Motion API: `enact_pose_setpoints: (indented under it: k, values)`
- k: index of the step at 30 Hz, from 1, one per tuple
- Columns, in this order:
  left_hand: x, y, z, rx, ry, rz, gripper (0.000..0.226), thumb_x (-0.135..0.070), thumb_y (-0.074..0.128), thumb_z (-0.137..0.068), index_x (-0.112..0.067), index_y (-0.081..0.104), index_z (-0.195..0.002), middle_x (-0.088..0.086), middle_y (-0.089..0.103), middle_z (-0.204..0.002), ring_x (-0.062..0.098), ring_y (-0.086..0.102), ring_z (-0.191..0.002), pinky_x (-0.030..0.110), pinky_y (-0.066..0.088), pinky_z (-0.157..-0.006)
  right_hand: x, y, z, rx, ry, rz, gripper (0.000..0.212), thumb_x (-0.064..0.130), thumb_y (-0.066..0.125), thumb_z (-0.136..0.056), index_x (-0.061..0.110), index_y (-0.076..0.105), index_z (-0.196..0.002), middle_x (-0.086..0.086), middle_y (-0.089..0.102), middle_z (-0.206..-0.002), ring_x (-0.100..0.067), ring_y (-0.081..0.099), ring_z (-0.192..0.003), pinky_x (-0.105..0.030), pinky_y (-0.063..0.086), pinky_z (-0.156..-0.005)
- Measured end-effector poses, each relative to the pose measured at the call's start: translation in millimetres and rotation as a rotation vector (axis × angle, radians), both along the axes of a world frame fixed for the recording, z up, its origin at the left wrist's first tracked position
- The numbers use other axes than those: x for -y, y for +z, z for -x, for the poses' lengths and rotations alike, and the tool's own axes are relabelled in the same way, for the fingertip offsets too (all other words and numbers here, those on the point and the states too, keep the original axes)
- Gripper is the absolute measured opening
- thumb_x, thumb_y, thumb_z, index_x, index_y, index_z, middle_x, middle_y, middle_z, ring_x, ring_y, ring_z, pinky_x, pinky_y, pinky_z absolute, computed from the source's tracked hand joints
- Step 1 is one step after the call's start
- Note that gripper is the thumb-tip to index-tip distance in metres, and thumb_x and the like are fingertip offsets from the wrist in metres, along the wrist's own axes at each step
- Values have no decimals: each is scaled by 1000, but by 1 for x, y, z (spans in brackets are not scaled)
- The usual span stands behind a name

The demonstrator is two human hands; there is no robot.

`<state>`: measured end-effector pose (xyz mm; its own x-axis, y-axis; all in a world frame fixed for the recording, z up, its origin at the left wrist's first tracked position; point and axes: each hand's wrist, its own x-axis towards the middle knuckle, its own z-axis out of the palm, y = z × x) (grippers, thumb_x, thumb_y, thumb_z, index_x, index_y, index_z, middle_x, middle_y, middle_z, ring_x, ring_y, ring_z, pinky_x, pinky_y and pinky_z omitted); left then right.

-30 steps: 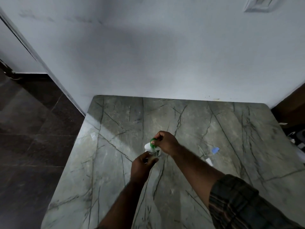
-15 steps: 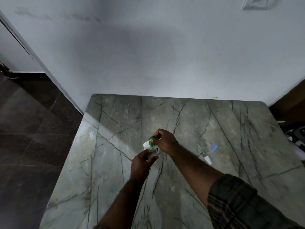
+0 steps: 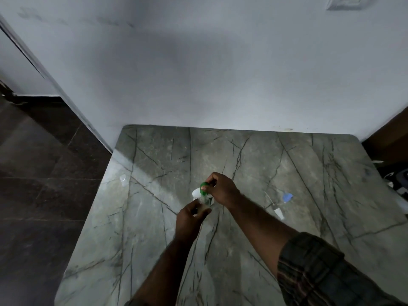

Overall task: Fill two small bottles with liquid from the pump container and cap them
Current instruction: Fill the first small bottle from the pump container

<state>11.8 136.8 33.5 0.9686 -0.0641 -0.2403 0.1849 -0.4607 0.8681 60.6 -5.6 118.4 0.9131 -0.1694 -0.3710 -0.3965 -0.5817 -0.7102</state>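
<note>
You are working over the marble table (image 3: 254, 160), which is butting against the wall (image 3: 198, 62). Your left hand (image 3: 191, 218) is gripping a small bottle (image 3: 204, 200) mid-table; your right hand (image 3: 221, 189) is pinching its green cap (image 3: 203, 186). A white container (image 3: 196, 192) is hiding behind them, hard to make out. A blue scrap (image 3: 287, 197) is lying well right.

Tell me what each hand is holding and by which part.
The left hand grips the small clear bottle around its lower body. The right hand pinches the green cap at the bottle's top by its rim.
</note>
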Motion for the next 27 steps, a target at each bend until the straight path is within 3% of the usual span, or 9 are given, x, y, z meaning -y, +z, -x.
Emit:
enact_pose_setpoints:
  k: [2,5,8,12,17,23,27]
  values:
    - [-1,-2,1,-9,11,15,43,-30,81,-81,-22,70,-121,-11,76,-106,-1,69,-94,21,56,-85,0,-3,2,2,3,-9,21,24,74,-86,11,66,-101,-2,70,-102,-12,58,-89,-26,43,-77]
    - [-1,0,1,-9,15,17,42,-30,81,-81,-25,69,-121,-18,73,-101,-11,66,-91,5,48,-77,-1,-1,0,5,9,5,21,23,74,-86,11,66,-101,-1,69,-99,-11,57,-88,-24,40,-75]
    - [0,4,0,-10,33,27,45,-29,83,-79,-24,69,-122,-18,72,-102,-12,65,-90,1,46,-72,-2,5,-4,12,18,29,23,24,75,-85,11,67,-102,-2,71,-103,-12,59,-89,-26,45,-79]
    - [0,4,-2,-20,25,20,48,-27,83,-78,-20,68,-123,-8,75,-108,-4,66,-93,2,47,-71,-2,4,-3,2,30,51,19,26,73,-87,15,66,-101,-1,71,-105,-11,59,-89,-27,45,-79]
    - [-1,3,-1,-13,8,-13,44,-30,83,-79,-21,70,-120,-10,75,-105,-10,64,-88,1,46,-70,-4,2,-1,-48,9,80,13,30,71,-86,23,64,-95,4,70,-102,-20,64,-100,-50,47,-99]
    - [-2,8,-5,-11,25,-5,49,-32,82,-79,-21,68,-124,-7,75,-109,-2,67,-93,6,45,-72,-4,10,-6,-39,6,79,18,33,74,-85,22,65,-97,5,70,-100,-15,65,-96,-37,52,-89]
    - [-1,4,-3,-34,13,-4,49,-32,82,-80,-19,68,-125,-5,75,-111,-1,67,-94,5,47,-71,-5,3,-1,-55,2,73,17,32,73,-86,22,64,-96,5,69,-101,-19,64,-100,-49,47,-99]
